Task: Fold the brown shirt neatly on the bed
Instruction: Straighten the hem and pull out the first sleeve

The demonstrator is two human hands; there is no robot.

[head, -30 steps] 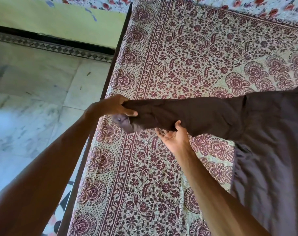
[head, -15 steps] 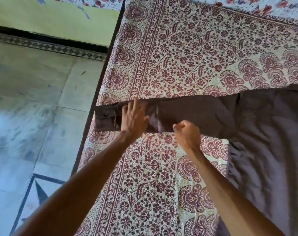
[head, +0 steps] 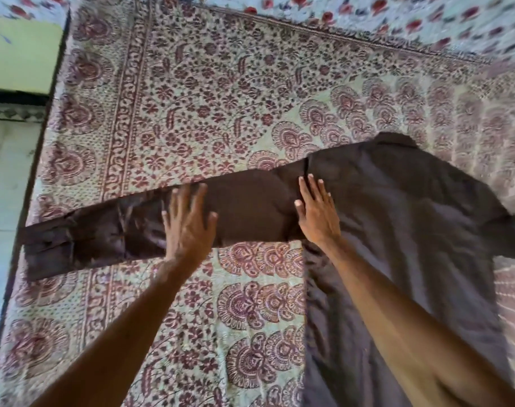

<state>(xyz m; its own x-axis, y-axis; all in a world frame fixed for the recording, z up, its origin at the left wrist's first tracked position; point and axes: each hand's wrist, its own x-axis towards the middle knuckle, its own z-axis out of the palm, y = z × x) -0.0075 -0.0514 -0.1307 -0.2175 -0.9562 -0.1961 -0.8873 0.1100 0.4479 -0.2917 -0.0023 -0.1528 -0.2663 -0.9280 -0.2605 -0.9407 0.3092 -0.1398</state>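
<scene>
The brown shirt point(head: 412, 230) is lying spread flat on the bed point(head: 209, 113), over its patterned cover point(head: 250, 318). Neither hand is gripping anything. Both are lying palm down with fingers straight and slightly spread, pressing on the cloth.

The left hand point(head: 188, 227) is resting on the middle of one sleeve point(head: 250, 207). The right hand point(head: 318, 215) is resting where that sleeve joins the shirt's body, its fingertips touching the shoulder seam. A short stretch of sleeve is lying between the two hands.

The sleeve's long axis is running crosswise, at a right angle to the fingers and sloping a little toward the person. Its cuff point(head: 47, 245) is pointing out past the left hand's outer side and reaching the bed's edge, beside the pale floor point(head: 3, 177).

The shirt's body is running lengthwise along the right forearm. Its collar point(head: 394, 141) is pointing away, beyond the right hand's fingertips and off to their outer side. The hem end is lying back toward the person and running out of view.
</scene>
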